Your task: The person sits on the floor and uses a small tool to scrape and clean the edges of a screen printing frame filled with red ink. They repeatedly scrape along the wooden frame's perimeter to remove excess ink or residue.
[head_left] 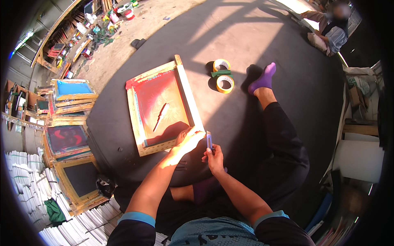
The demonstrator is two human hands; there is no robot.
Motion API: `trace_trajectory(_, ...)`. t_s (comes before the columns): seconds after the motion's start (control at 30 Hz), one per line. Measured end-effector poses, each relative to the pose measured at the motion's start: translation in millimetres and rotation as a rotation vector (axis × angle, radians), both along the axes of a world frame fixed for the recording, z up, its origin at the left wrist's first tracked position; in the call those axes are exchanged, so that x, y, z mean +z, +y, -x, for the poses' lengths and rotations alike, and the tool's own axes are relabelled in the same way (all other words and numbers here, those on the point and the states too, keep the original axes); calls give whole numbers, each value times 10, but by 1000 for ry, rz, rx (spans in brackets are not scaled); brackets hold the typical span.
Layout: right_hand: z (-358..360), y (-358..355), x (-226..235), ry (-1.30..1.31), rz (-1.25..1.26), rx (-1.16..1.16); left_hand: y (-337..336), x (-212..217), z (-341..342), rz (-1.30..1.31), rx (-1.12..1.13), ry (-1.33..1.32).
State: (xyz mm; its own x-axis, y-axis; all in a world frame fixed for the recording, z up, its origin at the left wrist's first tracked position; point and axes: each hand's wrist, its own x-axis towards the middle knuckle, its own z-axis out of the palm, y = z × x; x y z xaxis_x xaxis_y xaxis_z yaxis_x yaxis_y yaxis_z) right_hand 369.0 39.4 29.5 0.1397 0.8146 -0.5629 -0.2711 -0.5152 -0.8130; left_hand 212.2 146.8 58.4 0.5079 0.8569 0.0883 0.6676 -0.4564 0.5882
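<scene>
Frame (189,94) of paint-stained pale wood around red-to-orange mesh lies on the dark surface (238,119); left hand (188,139) bunches fingers at its near right corner, grip unclear; right hand (214,158) clasps a blue cutter (209,142).

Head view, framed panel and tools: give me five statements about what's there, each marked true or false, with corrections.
1. The right hand holds a blue cutter. True.
2. A pen lies within the wooden frame. True.
3. The left hand is at the far left corner of the wooden frame. False: the left hand is at the near right corner.
4. Both tape rolls lie left of the wooden frame. False: the tape rolls lie to its right.
5. A purple sock shows to the right of the tape rolls. True.
</scene>
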Motion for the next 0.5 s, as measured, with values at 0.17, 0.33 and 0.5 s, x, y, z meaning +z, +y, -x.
trace_trajectory(0.17,-20,-15,-73,-2,-26,9,-22,-211,44,-172,-46,43)
trace_trajectory(0.33,-19,-31,-32,-39,14,26,-7,-275,24,-202,-56,52)
trace_trajectory(0.5,4,-59,-81,-11,9,28,28,-268,0,-185,-62,62)
